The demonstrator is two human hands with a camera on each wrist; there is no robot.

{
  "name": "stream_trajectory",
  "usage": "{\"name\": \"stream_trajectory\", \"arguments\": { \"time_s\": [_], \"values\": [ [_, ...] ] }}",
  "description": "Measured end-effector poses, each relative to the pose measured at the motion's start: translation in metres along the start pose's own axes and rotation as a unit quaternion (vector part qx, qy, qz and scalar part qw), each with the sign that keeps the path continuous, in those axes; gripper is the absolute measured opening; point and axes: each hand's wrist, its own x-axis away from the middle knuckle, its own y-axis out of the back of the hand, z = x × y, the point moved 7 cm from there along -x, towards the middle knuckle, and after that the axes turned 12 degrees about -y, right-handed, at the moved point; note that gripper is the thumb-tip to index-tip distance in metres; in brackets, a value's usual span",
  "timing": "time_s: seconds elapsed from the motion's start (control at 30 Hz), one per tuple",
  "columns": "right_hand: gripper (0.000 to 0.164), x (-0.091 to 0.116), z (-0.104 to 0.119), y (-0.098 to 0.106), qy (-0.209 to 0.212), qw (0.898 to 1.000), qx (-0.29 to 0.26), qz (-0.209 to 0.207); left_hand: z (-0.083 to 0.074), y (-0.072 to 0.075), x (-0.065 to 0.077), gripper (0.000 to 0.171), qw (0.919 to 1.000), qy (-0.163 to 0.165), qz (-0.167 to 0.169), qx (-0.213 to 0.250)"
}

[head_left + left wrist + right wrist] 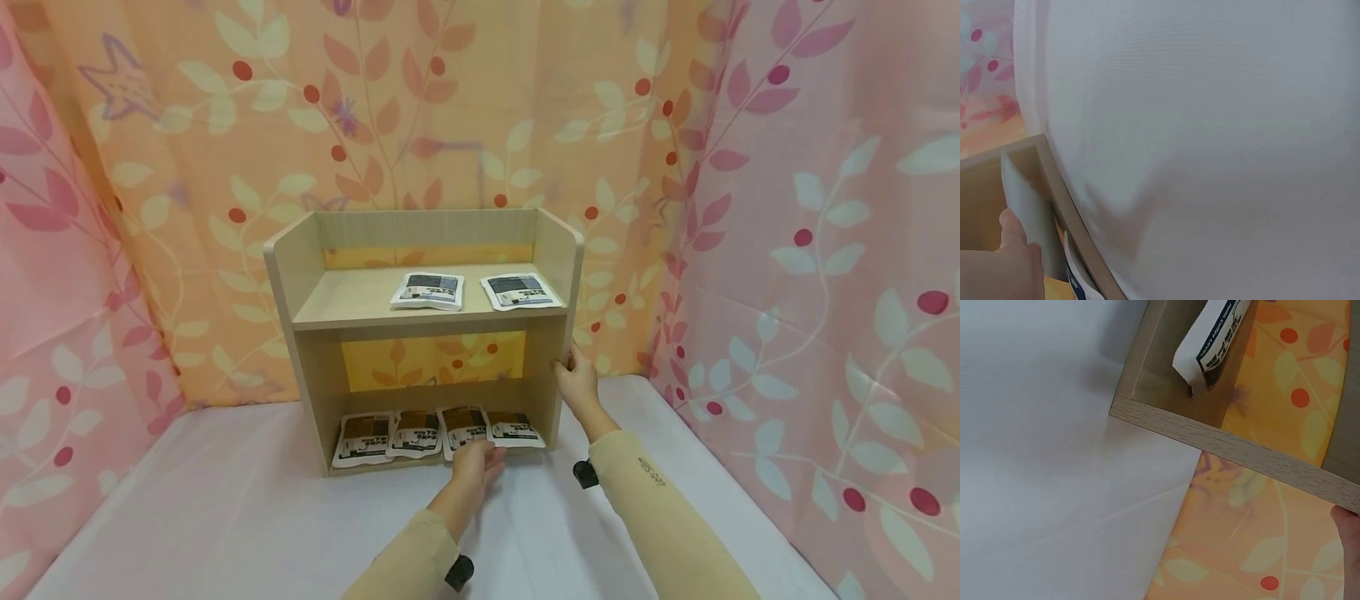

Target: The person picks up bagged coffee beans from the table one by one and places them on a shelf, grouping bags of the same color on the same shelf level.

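My left hand (474, 473) is at the front of the bottom shelf and holds the near edge of the rightmost pouch (515, 428). In the left wrist view, the pouch's white underside (1027, 209) shows tilted above the shelf board, with the thumb side of the hand against it. My right hand (580, 386) grips the right side panel of the small wooden shelf unit (435, 319), thumb at its front edge. Three more brown-and-white pouches lie in a row to the left: one (363, 438) at the far left, one (416, 432) beside it, another (461, 427) nearest the held one.
Two white pouches with dark blue labels lie on the upper shelf, one in the middle (429, 290) and one (521, 291) at the right. The unit stands on a white-covered table (247, 508). Patterned curtains (450, 108) hang behind it and at both sides.
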Motion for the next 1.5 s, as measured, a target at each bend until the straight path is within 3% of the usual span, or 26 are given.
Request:
{"name": "stream_trajectory", "arguments": {
  "time_s": [0.17, 0.37, 0.6, 0.83, 1.0, 1.13, 1.3, 1.5],
  "values": [
    [0.039, 0.000, 0.000, 0.000, -0.004, 1.000, -0.005, 0.003, 0.004, -0.010, -0.002, 0.058, 0.9983, 0.011, 0.032, 0.046],
    [0.040, 0.001, -0.002, -0.002, -0.011, 1.000, -0.009, 0.008, 0.008, -0.020, -0.003, 0.064, 0.9908, 0.038, 0.081, 0.102],
    [0.044, 0.001, -0.001, -0.002, -0.007, 1.000, -0.008, 0.004, 0.009, -0.024, -0.008, 0.065, 0.9892, 0.055, 0.101, 0.090],
    [0.043, 0.000, -0.001, -0.009, -0.003, 1.000, 0.003, 0.001, 0.005, -0.017, -0.005, 0.069, 0.9872, 0.086, 0.096, 0.094],
    [0.047, -0.001, 0.000, -0.014, -0.003, 1.000, -0.010, 0.009, -0.001, -0.014, 0.000, 0.076, 0.9862, 0.082, 0.107, 0.096],
    [0.047, -0.004, 0.000, -0.017, -0.007, 1.000, -0.002, 0.019, -0.007, -0.006, 0.006, 0.077, 0.9883, 0.067, 0.118, 0.071],
    [0.046, -0.009, -0.002, -0.017, -0.009, 1.000, 0.019, 0.019, -0.015, 0.011, 0.013, 0.076, 0.9926, 0.033, 0.115, -0.022],
    [0.043, -0.013, -0.004, -0.013, -0.009, 0.999, 0.036, 0.007, -0.032, 0.041, 0.018, 0.076, 0.9889, 0.005, 0.100, -0.110]
  ]
}}
